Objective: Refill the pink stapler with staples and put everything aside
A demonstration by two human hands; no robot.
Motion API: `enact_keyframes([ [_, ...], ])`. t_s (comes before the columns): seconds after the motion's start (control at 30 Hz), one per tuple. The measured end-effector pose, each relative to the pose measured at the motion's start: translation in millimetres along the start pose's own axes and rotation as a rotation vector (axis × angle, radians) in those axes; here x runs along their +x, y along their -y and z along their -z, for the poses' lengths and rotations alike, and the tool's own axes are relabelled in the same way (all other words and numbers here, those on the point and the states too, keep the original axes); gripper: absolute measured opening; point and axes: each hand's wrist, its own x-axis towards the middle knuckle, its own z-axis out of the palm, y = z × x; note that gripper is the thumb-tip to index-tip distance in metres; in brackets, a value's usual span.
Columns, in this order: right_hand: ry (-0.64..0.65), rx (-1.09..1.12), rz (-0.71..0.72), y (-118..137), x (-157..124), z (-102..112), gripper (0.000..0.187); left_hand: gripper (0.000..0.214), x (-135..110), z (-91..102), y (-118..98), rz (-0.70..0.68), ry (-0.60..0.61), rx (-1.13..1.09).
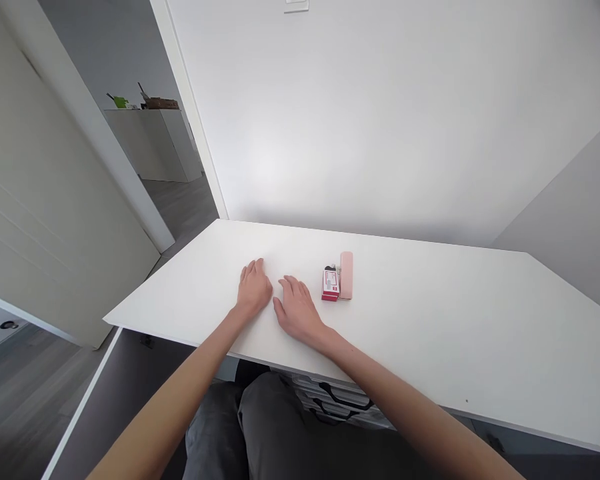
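My left hand (254,288) rests palm down on the white tabletop (410,320), fingers pointing forward and slightly apart, with nothing seen in it. Close to its right lies my right hand (297,308), also palm down and open, its thumb held away from the fingers. Just right of that hand are small red-and-white boxes (331,283), seemingly stacked. A pink stapler (347,275) stands beside them on their right. Behind the boxes shows a small black item (330,268), partly hidden, whose kind I cannot make out. Neither hand touches these things.
A white wall (360,133) rises behind the tabletop. Below its front edge are drawers with black handles (345,397), near my legs (280,427). On the left stand a door (55,180) and a doorway, with a cabinet (150,143) beyond.
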Motion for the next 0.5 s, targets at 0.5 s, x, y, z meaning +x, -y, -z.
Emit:
enact_keyframes([
  [0.5, 0.001, -0.17, -0.461, -51, 79, -8, 0.082, 0.059, 0, -6.4, 8, -0.036, -0.036, -0.02],
])
